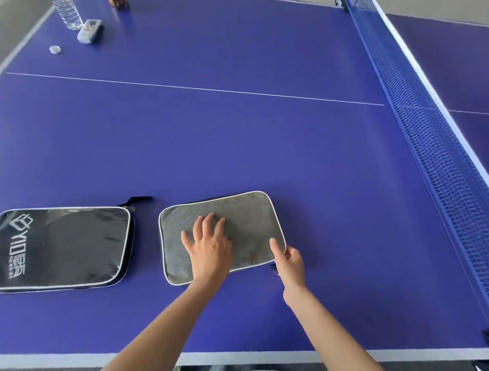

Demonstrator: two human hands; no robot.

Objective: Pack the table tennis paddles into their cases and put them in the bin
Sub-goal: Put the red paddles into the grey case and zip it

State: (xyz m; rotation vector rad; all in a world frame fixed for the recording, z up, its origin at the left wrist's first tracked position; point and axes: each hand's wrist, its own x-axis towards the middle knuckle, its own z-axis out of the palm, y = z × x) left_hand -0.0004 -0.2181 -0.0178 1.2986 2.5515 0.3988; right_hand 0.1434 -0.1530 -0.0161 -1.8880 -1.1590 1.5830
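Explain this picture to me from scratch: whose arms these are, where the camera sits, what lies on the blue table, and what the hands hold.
There is no machine here. A person wears one wide-angle camera on the head, looking forward and down, so both bare arms reach in from the bottom. They stand at a blue table tennis table beside its blue net. The left hand lies flat on a grey fabric paddle case with white piping, pressing it down. The right hand pinches something small and dark at that case's near right corner, probably the zipper pull. A black zipped paddle case with a white logo lies apart to the left. Far off stand a clear plastic water bottle, a small white device and a small white cap. No bare paddle or bin shows.
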